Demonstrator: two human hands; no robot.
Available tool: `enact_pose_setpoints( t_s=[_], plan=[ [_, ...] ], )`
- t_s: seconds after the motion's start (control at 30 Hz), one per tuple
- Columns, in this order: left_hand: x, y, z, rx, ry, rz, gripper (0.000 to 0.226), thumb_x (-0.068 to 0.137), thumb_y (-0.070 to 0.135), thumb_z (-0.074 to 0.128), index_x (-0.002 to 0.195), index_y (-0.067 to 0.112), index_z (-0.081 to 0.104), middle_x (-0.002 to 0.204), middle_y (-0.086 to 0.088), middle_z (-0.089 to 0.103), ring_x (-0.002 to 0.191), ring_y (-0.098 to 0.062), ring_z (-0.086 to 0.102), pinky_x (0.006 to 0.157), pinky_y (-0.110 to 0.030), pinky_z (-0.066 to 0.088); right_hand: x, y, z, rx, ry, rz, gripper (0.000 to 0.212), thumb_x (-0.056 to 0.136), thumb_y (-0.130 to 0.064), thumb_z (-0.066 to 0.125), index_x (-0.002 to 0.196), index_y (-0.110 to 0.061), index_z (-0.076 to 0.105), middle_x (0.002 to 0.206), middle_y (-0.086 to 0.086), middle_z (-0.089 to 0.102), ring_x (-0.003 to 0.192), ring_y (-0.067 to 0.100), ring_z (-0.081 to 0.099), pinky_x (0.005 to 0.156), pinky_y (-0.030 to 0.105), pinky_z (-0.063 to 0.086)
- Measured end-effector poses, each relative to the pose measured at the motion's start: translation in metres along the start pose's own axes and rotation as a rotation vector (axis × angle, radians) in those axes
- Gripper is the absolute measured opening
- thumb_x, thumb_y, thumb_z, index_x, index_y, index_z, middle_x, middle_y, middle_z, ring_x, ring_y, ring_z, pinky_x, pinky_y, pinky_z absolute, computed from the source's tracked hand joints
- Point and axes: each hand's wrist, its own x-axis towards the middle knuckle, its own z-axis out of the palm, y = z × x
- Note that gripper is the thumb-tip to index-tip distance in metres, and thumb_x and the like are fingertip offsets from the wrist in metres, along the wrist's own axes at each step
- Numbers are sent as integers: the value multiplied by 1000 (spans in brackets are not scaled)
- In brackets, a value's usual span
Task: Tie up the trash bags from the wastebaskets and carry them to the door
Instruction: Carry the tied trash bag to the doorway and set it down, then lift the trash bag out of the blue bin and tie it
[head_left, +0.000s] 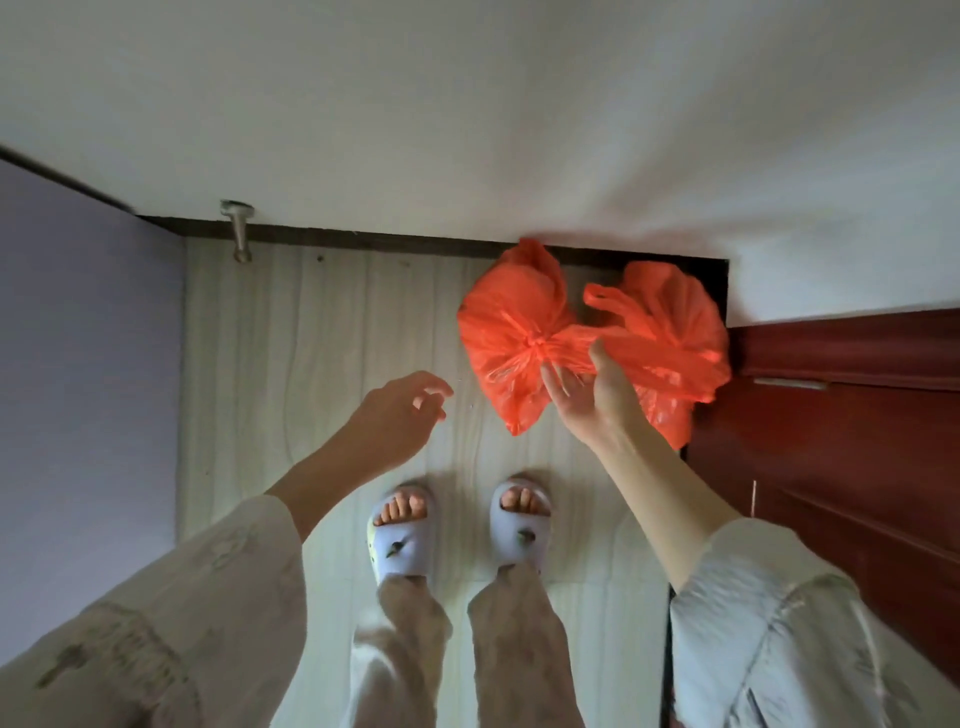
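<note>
Two tied orange trash bags (592, 338) at 1 o'clock; right hand (587, 387), grip pinching their knotted handles; left hand (400, 410), grip loosely spread, holding nothing.

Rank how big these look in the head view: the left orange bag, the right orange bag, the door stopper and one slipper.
1-2. Left orange bag and right orange bag: alike, and the right hand covers part of both.
3. Slipper, though nearer the camera.
4. Door stopper.

Right hand (587, 387) holds two tied orange trash bags (511, 332) beside the red door (857, 415).
</note>
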Motion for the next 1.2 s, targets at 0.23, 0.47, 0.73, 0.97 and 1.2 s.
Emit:
enact_pose_setpoints(
  t_s=[0.23, 0.47, 0.73, 0.97, 1.2],
  plan=[
    [25, -17, 27, -48, -17, -85, 23, 95, 18, 41, 109, 15, 59, 87, 2, 63, 87, -27, 65, 84, -33, 49, 38, -4, -27, -76, 25, 11, 44, 96, -34, 43, 131, -7, 44, 119, 8, 47, 121, 20, 48, 90, 38, 47],
    [-29, -20, 30, -43, -50, -243, 24, 94, 16, 42, 108, 12, 60, 101, -10, 69, 83, -21, 61, 76, -26, 44, -37, -7, -23, -534, -115, 64, 39, 96, -27, 43, 126, -4, 50, 131, 15, 54, 119, 24, 51, 95, 33, 44],
    [-157, 37, 19, -421, 64, -374, 25, 91, 5, 40, 101, 5, 63, 98, -19, 69, 86, -29, 63, 67, -26, 45, -194, -21, -13, -1102, -218, 42, 38, 98, -26, 38, 118, 1, 57, 98, 11, 65, 96, 24, 61, 87, 34, 48],
    [-308, 41, 25, -721, 235, -361, 25, 93, 0, 38, 110, -7, 56, 73, -8, 59, 62, -22, 53, 50, -15, 43, -337, 7, -22, -1346, -346, -25, 35, 98, -19, 37, 115, 5, 57, 80, 8, 63, 71, 17, 58, 66, 24, 44],
    [-466, 11, 40, -971, 517, -360, 22, 95, 9, 37, 105, 9, 57, 78, 0, 62, 64, -11, 56, 58, -22, 41, -453, 84, -12, -1677, -623, -124, 30, 98, -17, 38, 110, 0, 60, 76, 5, 62, 67, 14, 57, 62, 21, 43]
  ],
)
